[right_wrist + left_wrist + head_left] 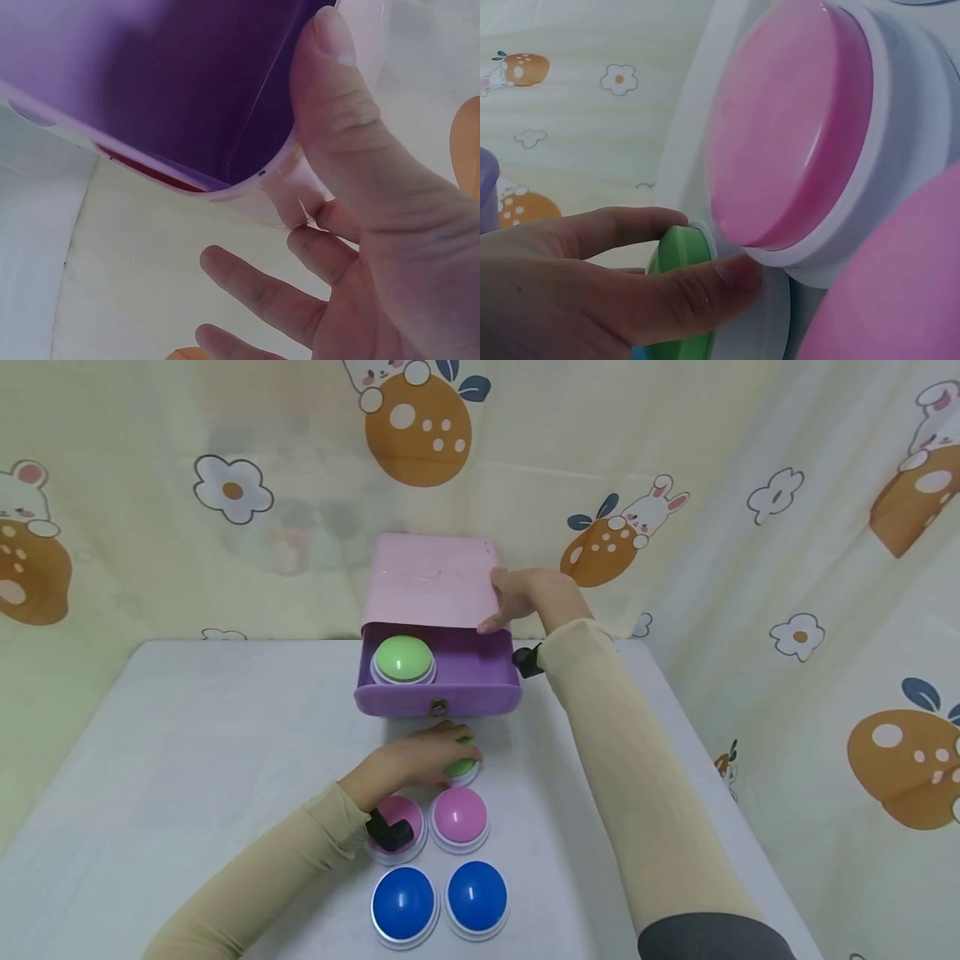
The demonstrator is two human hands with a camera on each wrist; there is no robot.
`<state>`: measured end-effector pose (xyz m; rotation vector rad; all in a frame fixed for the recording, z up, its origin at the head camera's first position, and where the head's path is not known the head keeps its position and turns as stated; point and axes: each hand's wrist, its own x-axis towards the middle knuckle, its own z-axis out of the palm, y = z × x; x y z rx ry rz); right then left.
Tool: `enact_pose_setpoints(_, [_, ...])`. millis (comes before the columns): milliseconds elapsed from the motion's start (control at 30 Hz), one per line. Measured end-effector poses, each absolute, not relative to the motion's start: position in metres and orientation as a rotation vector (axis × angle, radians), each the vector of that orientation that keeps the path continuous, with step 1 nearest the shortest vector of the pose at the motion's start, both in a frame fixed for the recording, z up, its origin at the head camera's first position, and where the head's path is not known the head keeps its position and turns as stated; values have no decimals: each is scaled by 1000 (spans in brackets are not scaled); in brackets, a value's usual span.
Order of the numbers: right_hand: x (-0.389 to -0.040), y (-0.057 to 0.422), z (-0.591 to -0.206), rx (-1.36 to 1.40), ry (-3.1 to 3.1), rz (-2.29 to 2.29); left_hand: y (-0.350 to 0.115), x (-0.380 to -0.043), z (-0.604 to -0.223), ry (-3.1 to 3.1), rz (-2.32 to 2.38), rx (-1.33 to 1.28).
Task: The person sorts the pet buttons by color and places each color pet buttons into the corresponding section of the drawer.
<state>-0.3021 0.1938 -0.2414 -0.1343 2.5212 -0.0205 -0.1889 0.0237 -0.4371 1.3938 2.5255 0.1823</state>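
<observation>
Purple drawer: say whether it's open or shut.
Open: the purple drawer juts from the pink box, a green button visible inside.

Glossy round green-domed buttons (404,658), pink-domed buttons (461,815) and blue-domed buttons (477,896) are all showing white bases (405,942); a boxy purple drawer (480,702) is contrasting with its pale-pink rectangular cover (431,581), while a cream fabric curtain (300,410) is displaying white-spotted brown fruits (417,452), white rabbits (647,517) and white flowers (233,490).
</observation>
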Motion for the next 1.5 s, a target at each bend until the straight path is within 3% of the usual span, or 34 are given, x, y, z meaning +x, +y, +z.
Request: enact_pose_setpoints(1500, [-302, 192, -241, -125, 2525, 12, 7, -150, -382, 2620, 79, 1313])
